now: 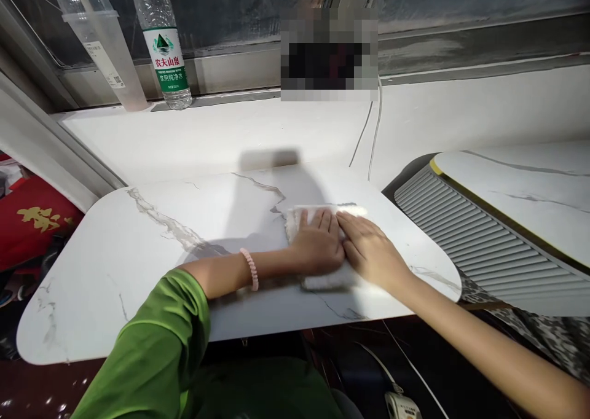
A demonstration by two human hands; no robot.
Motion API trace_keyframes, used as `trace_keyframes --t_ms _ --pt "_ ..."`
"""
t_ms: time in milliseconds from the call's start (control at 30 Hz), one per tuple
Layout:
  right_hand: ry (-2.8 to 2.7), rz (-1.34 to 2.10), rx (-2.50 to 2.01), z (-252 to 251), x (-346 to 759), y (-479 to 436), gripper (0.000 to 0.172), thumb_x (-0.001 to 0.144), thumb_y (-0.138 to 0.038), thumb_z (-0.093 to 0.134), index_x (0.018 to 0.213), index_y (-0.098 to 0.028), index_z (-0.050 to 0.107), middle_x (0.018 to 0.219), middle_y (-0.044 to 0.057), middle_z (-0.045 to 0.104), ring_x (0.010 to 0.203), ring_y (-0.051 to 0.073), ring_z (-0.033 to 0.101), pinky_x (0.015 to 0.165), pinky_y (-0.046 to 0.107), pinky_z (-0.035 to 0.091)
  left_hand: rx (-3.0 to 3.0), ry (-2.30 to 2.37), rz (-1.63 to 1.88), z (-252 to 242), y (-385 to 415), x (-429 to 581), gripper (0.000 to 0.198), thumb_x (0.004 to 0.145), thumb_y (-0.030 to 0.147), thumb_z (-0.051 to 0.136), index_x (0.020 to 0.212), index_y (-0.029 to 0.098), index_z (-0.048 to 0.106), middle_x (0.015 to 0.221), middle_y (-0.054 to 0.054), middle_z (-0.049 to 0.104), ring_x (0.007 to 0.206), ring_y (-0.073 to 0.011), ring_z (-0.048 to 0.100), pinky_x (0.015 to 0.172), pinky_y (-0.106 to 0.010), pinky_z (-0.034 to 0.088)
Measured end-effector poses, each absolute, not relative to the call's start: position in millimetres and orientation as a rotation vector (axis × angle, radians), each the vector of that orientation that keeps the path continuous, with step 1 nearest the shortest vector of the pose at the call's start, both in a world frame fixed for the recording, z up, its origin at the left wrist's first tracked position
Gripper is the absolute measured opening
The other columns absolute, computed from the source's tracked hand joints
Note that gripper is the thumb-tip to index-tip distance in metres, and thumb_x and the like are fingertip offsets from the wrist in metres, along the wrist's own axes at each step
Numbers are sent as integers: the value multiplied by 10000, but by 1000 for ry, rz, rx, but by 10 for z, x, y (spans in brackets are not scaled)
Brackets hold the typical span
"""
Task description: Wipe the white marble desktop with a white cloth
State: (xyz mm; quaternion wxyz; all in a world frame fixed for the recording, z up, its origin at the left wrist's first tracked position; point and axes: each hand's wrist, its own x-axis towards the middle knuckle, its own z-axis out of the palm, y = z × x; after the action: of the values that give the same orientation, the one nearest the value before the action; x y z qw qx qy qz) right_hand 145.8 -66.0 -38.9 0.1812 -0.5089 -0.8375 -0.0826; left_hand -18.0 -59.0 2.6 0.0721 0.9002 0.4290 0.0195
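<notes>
Table [115, 253] with a white, veined top and rounded corners fills the middle of the scene, its far edge by the wall. A ribbed cabinet [498, 241] is just beyond its right end. On the sill at the far left, a plastic cup [104, 50] stands left of a water bottle [168, 59]. A fluffy white cloth [327, 281] lies on the table, right of its middle and close to the near edge. Below that edge is a small pale box [403, 405] with a cord.

Pressing harder on one side of the cloth than the other could make it bunch or skid from under the palms. Pushing it too far toward the near edge could let it slip over, perhaps onto the cord. Whether the cloth is damp, I cannot tell.

Both hands are palm down with fingers extended, pressing rather than grasping. The left hand [318, 250], below a pink bracelet [249, 270], has its fingers slightly spread, pointing to the far side. The right hand [372, 250] lies right beside it, fingers closer together and angled far left, also on the cloth.
</notes>
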Motion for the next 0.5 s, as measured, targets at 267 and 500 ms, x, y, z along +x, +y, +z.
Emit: trace_keyframes --t_ms 267,500 --pt "-2394 -56 -1360 -248 1276 853 500 850 -207 375 1286 -99 594 1323 148 627 1236 290 575 1066 452 453 2519 1652 145 -30 600 -160 607 972 254 190 1528 12 229 1606 -122 244 1496 -204 182 1227 -449 98" --pt "-2256 -56 -1466 -319 1226 810 486 853 -210 397 1285 -178 615 1347 90 621 1267 269 558 1087 460 437 2511 1660 192 -46 536 -228 594 990 292 201 1530 48 248 1605 -114 257 1496 -195 180 1228 -433 91"
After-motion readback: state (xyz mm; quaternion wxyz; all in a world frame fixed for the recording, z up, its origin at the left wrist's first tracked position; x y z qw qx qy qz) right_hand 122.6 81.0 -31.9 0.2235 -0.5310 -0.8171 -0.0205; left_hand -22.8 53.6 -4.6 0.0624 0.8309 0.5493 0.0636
